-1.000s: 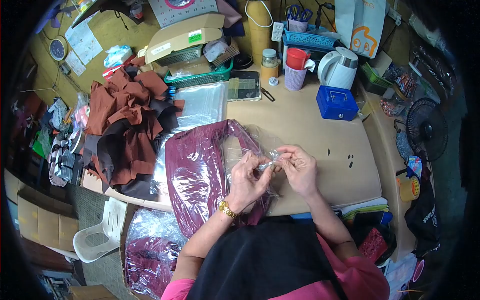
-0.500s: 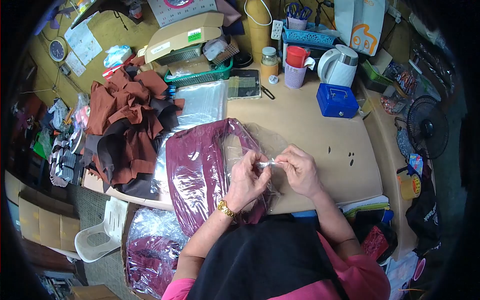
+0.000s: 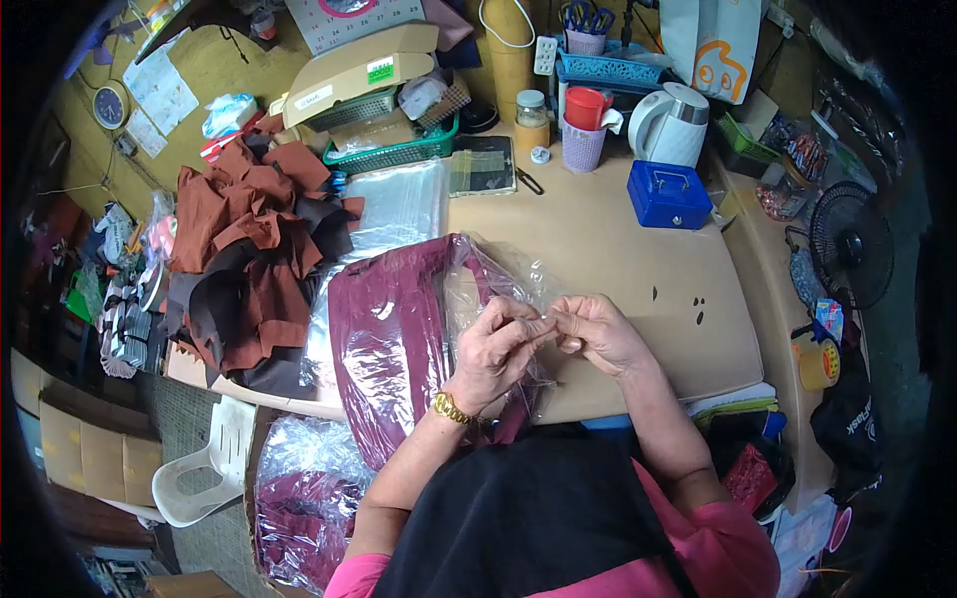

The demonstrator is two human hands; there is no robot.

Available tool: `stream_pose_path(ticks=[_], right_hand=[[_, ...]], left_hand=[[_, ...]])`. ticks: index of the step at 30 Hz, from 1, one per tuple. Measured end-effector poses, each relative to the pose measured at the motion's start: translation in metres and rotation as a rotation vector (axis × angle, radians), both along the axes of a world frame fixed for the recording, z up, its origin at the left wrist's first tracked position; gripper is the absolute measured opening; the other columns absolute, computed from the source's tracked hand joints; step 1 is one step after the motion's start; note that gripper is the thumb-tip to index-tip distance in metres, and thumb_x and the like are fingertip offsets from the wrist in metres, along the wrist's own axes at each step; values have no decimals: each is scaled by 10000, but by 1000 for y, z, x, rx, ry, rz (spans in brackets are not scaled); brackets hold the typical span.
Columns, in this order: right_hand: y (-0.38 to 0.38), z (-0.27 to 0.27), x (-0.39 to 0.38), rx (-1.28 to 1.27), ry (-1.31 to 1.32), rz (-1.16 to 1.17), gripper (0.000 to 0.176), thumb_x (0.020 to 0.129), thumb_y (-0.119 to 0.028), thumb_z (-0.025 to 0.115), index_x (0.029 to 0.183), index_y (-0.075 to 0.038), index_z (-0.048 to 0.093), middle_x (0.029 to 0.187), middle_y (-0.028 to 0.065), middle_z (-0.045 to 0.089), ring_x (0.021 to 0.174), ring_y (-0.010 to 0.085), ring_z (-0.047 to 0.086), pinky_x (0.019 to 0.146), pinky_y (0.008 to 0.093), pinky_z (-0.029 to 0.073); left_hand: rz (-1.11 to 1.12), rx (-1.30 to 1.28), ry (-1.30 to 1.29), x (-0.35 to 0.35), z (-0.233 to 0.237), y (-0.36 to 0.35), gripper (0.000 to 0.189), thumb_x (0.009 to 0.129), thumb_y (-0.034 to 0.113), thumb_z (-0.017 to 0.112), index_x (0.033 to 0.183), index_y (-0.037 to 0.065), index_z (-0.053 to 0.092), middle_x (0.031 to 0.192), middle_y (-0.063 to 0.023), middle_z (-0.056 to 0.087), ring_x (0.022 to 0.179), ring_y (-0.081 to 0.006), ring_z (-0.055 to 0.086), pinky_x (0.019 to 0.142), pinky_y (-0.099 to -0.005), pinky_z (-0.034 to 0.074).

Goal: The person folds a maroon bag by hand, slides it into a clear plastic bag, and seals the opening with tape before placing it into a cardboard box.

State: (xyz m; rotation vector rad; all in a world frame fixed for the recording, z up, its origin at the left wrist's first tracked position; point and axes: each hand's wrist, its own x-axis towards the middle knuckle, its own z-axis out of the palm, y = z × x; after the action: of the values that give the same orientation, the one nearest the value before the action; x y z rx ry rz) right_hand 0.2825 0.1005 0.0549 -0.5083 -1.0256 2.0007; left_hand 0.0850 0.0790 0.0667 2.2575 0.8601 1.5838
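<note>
A clear plastic bag [image 3: 523,269] with folded maroon fabric [image 3: 389,329] inside lies on the table in front of me. Its loose, see-through end gathers towards my hands. My left hand [image 3: 495,349], with a gold watch at the wrist, is closed over the bag's right side, fingers pinched at the plastic. Fingertip to fingertip with it, my right hand [image 3: 596,334] pinches the same bit of clear plastic. The exact edge between the fingers is too small to make out.
Rust-brown and dark cloth pieces [image 3: 249,249] are heaped at the left, beside flat clear plastic bags [image 3: 399,204]. A blue cash box [image 3: 670,194] and a white kettle [image 3: 670,125] stand at the back right. Below the table's left edge sits a box of bagged maroon fabric [image 3: 304,508].
My hands have come closer together, fingertips now meeting. The twisted strand of plastic that stretched between them no longer shows. The bagged fabric stays in place.
</note>
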Motion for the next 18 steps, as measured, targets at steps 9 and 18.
stream_pose_path(ticks=[9,18], right_hand=[[16,21,39,516,-742,-661,105,946,12,599,1023,-8,667,818,8,661,684,69,578,606,204,449],[-10,-30,2,703,-837,-583,208,885,-115,716,991,27,608,879,125,598,775,236,623,730,339,511]], left_hand=[[145,31,90,8,10,-13,179,752,-11,765,897,71,699,962,-78,656,828,-220,641,693,-320,522],[790,-531,703,-90,-84,-25,691,961,470,544,1534,146,336,1606,-166,254,1502,-400,161,1162,-669,69]])
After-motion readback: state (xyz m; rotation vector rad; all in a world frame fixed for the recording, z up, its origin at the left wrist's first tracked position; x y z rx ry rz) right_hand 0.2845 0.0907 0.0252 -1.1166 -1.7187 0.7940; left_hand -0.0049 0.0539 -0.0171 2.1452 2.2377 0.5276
